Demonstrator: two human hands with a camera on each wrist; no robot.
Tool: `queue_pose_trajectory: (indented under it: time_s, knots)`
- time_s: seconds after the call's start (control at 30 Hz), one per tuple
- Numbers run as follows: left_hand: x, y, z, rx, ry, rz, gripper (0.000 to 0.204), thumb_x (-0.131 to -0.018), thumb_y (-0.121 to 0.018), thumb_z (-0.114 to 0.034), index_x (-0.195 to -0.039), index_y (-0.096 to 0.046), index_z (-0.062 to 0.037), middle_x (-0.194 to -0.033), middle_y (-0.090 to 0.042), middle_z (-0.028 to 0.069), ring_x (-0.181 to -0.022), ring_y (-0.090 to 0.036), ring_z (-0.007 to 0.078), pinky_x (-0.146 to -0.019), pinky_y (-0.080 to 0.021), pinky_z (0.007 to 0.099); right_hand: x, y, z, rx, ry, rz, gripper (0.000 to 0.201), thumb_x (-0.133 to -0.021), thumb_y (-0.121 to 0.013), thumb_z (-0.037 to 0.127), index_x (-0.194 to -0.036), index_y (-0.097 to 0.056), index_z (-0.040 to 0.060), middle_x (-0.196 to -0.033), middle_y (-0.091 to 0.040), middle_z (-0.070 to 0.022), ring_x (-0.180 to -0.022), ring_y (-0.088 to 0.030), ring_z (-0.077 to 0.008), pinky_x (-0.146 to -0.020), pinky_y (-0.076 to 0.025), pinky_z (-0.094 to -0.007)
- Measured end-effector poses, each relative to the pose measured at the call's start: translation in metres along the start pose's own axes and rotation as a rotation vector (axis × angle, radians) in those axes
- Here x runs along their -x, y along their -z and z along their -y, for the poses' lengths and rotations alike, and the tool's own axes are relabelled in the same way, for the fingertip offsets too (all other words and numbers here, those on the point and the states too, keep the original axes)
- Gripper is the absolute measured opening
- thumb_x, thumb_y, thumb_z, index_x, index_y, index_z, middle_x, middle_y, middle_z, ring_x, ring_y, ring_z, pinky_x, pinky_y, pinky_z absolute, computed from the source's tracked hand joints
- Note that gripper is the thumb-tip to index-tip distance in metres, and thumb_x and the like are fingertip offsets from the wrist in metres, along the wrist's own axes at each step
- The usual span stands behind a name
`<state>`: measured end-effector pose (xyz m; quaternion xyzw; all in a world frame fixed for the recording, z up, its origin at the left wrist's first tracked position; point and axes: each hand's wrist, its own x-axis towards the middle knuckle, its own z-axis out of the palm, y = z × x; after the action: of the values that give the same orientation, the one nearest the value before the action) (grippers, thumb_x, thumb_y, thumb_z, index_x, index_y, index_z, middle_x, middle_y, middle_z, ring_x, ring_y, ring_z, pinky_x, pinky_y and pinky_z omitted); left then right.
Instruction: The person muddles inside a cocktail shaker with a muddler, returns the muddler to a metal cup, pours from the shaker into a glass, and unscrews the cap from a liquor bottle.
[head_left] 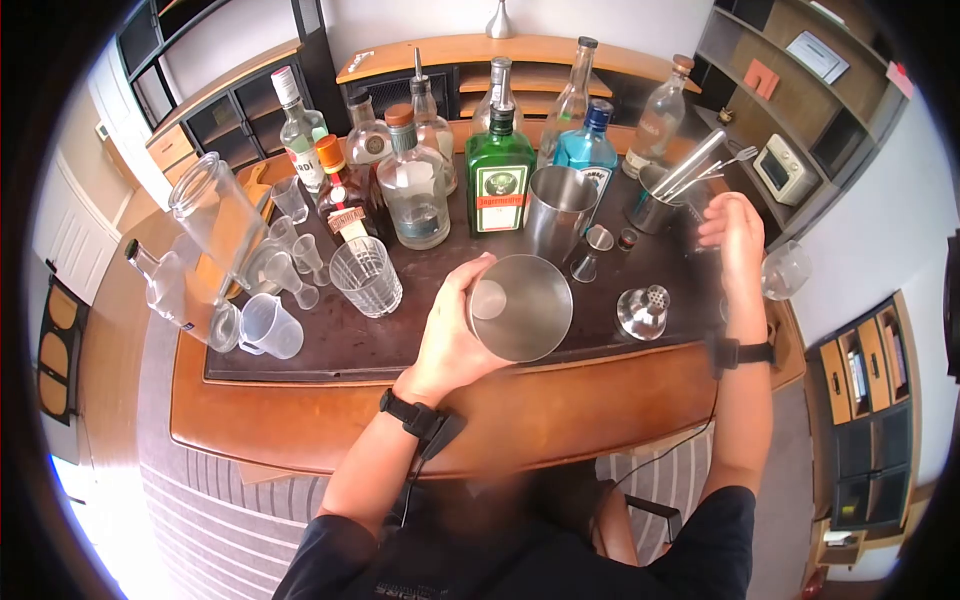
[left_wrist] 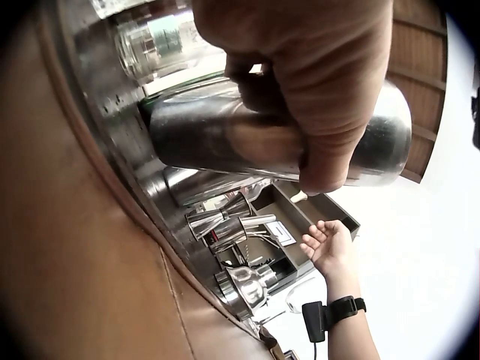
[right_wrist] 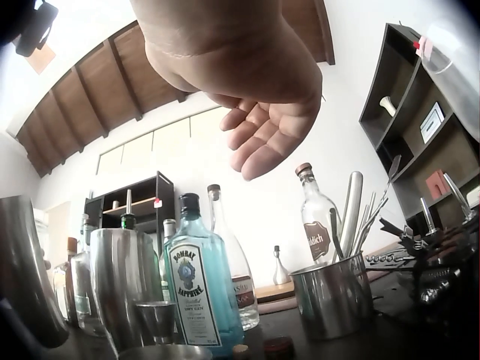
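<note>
Left hand (head_left: pixel 448 340) clamped round a tall silver metal tin (head_left: pixel 530 318) — right hand (head_left: pixel 736 238) up there, fingers loosely curved, near a round steel cup (head_left: pixel 652 213).

we see the right hand (right_wrist: pixel 255 97) at twelve o'clock, raised above the bottles, its fingers loosely bent. at eight, a steel tin (right_wrist: pixel 24 274) is cut off by the frame's edge, and nearer the centre a steel tumbler (right_wrist: pixel 124 270) stands behind a jigger (right_wrist: pixel 155 322). toward seven we read bombay sapphire on a blue bottle (right_wrist: pixel 199 285). a steel cup (right_wrist: pixel 334 304) at five holds metal tools (right_wrist: pixel 351 206); behind it, toward four, stands a stoppered clear bottle (right_wrist: pixel 316 225).
</note>
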<state>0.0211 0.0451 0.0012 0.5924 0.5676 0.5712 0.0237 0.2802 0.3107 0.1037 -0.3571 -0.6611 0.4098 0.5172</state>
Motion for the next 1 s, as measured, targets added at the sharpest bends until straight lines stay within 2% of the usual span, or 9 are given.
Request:
queue_pose_trajectory:
  time_s: [0.07, 0.2, 0.27, 0.4, 0.63, 0.8, 0.83, 0.97, 1.0]
  knots:
    - [0.002, -0.001, 0.003, 0.066, 0.017, 0.019, 0.106, -0.056, -0.100, -0.022, -0.142, -0.041, -0.0054, -0.140, -0.053, 0.0185, -0.128, -0.057, 0.0324, -0.108, -0.047, 0.0430, 0.002, -0.006, -0.002, 0.015, -0.009, 0.010, 0.024, -0.104, -0.048, 0.022, -0.095, -0.064, 0.0056, -0.085, -0.064, -0.0050, -0.063, -0.061, -0.0114, -0.054, -0.049, -0.0256]
    - [0.000, 0.002, -0.002, 0.011, -0.003, 0.015, 0.105, -0.057, -0.100, -0.021, -0.141, -0.040, -0.0053, -0.140, -0.054, 0.0180, -0.127, -0.057, 0.0319, -0.108, -0.047, 0.0430, 0.008, -0.019, -0.002, 0.044, -0.007, 0.044, 0.019, -0.103, -0.051, 0.020, -0.097, -0.063, 0.0062, -0.087, -0.063, -0.0032, -0.063, -0.060, -0.0100, -0.054, -0.049, -0.0252]
    - [0.001, 0.002, -0.004, 0.091, 0.043, 0.010, 0.102, -0.058, -0.099, -0.020, -0.141, -0.042, -0.0033, -0.142, -0.052, 0.0154, -0.135, -0.051, 0.0307, -0.114, -0.040, 0.0441, 0.012, -0.025, 0.001, 0.088, -0.001, 0.057, 0.016, -0.103, -0.054, 0.020, -0.099, -0.063, 0.0066, -0.087, -0.063, -0.0022, -0.063, -0.060, -0.0087, -0.054, -0.049, -0.0241]
    - [0.003, 0.004, -0.005, 0.120, 0.054, 0.002, 0.100, -0.059, -0.098, -0.020, -0.141, -0.043, -0.0028, -0.142, -0.052, 0.0153, -0.134, -0.051, 0.0304, -0.114, -0.039, 0.0437, 0.021, -0.034, 0.004, 0.126, 0.018, 0.069, 0.010, -0.101, -0.061, 0.017, -0.099, -0.063, 0.0068, -0.084, -0.063, -0.0009, -0.062, -0.060, -0.0072, -0.054, -0.050, -0.0225]
    - [0.007, 0.007, -0.006, 0.213, 0.023, -0.021, 0.104, -0.058, -0.099, -0.020, -0.142, -0.039, -0.0033, -0.144, -0.051, 0.0157, -0.134, -0.051, 0.0282, -0.114, -0.039, 0.0431, 0.040, -0.044, 0.025, 0.140, 0.047, 0.075, 0.006, -0.098, -0.062, 0.010, -0.103, -0.063, 0.0064, -0.082, -0.062, 0.0011, -0.064, -0.057, -0.0047, -0.055, -0.049, -0.0220]
    - [0.009, 0.005, -0.002, 0.241, -0.016, -0.053, 0.105, -0.058, -0.099, -0.020, -0.142, -0.038, -0.0042, -0.147, -0.050, 0.0167, -0.137, -0.049, 0.0290, -0.115, -0.038, 0.0443, 0.072, -0.052, 0.050, 0.052, 0.176, 0.311, 0.024, -0.091, -0.062, -0.003, -0.114, -0.062, 0.0047, -0.086, -0.063, 0.0012, -0.070, -0.054, -0.0004, -0.060, -0.043, -0.0179]
    - [0.009, 0.004, -0.002, 0.253, -0.040, -0.081, 0.104, -0.059, -0.099, -0.019, -0.142, -0.040, -0.0043, -0.142, -0.053, 0.0161, -0.134, -0.052, 0.0285, -0.114, -0.041, 0.0438, 0.080, -0.056, 0.057, 0.104, 0.194, 0.367, 0.025, -0.090, -0.062, -0.002, -0.113, -0.063, 0.0049, -0.086, -0.063, 0.0024, -0.070, -0.053, 0.0005, -0.060, -0.042, -0.0179]
    - [0.008, 0.007, -0.009, 0.397, -0.020, -0.094, 0.097, -0.060, -0.099, -0.020, -0.140, -0.045, -0.0037, -0.137, -0.057, 0.0156, -0.131, -0.054, 0.0292, -0.113, -0.042, 0.0441, 0.114, -0.078, 0.085, 0.253, 0.303, 0.619, 0.030, -0.084, -0.064, -0.002, -0.115, -0.064, 0.0028, -0.083, -0.063, -0.0005, -0.064, -0.053, -0.0025, -0.058, -0.044, -0.0213]
    - [0.006, 0.009, -0.010, 0.398, -0.020, -0.093, 0.097, -0.060, -0.099, -0.020, -0.140, -0.045, -0.0037, -0.137, -0.057, 0.0156, -0.131, -0.054, 0.0292, -0.113, -0.042, 0.0441, 0.123, -0.083, 0.096, 0.264, 0.242, 0.675, 0.035, -0.083, -0.065, -0.002, -0.118, -0.064, 0.0021, -0.085, -0.063, -0.0037, -0.064, -0.054, -0.0063, -0.059, -0.045, -0.0241]
